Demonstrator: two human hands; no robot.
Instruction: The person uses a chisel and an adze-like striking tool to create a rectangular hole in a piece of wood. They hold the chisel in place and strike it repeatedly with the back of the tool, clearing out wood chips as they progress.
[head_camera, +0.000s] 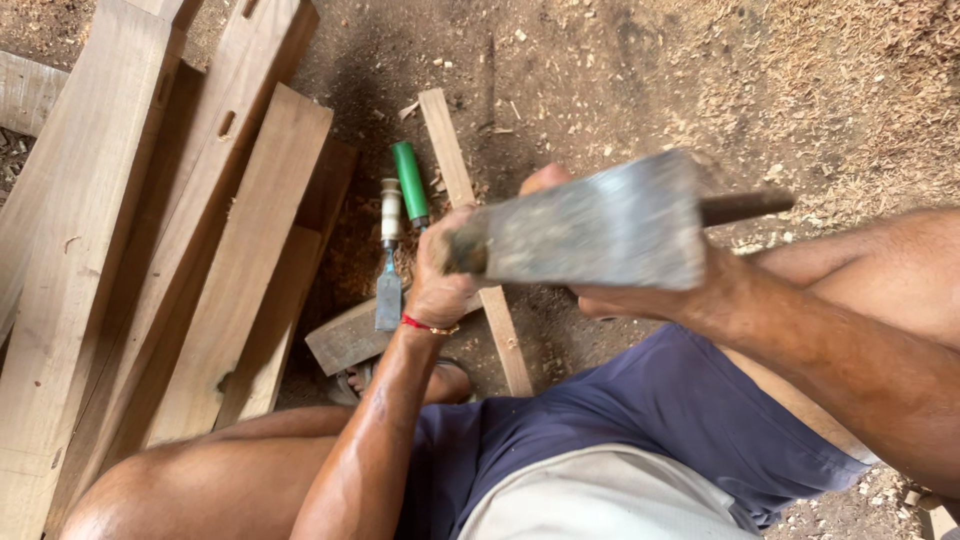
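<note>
Nearby, two chisels lie beside stacked planks, hatchet overhead.

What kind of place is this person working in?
Most likely a simple woodworking spot with a dirt floor: sawn planks are stacked at one side, two chisels lie on the ground, and wood shavings cover the earth.

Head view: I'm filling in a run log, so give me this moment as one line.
right hand grips hatchet raised | left hand on wooden strip | chisels beside | planks left
</note>
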